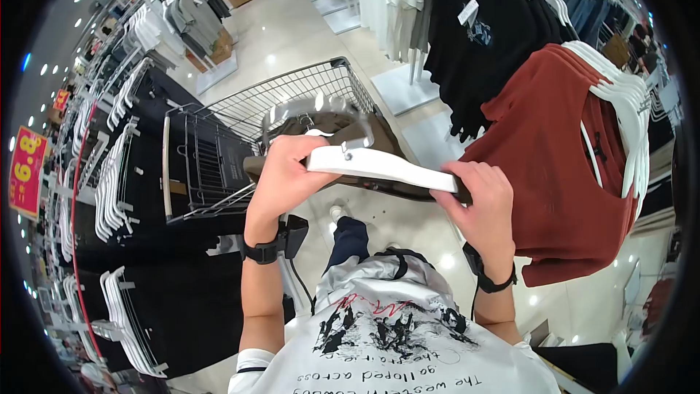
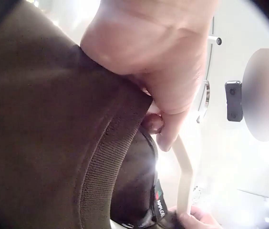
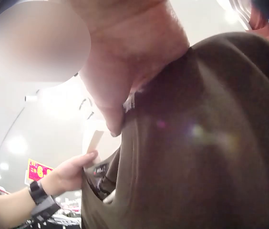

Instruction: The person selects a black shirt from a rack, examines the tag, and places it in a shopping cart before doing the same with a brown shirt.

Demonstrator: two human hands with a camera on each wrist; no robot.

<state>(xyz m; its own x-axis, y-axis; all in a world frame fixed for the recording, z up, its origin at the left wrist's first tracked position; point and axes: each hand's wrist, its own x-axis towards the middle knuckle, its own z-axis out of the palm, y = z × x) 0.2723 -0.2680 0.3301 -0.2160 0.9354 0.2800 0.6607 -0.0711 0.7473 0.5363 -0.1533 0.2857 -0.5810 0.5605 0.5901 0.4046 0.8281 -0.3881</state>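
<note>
A white clothes hanger [image 1: 390,168] spans the gap between my hands at chest height, its metal hook turned up near the middle. From it hangs a dark brown shirt [image 3: 201,138] with a ribbed neckline [image 2: 106,167] and a small black neck label [image 2: 160,198]. My left hand [image 1: 288,175] grips the hanger's left part together with the shirt's shoulder, thumb on top. Toward the other end, my right hand [image 1: 481,197] pinches the hanger and brown cloth between thumb and fingers. The shirt hides some fingertips in both wrist views.
Just beyond my hands stands a wire shopping cart [image 1: 255,98] with dark garments and clear hangers inside. Rust-red tops [image 1: 554,168] and black tops [image 1: 474,36] hang at right. Black garments on white hangers [image 1: 117,168] line the left. A red price sign [image 1: 29,171] hangs far left.
</note>
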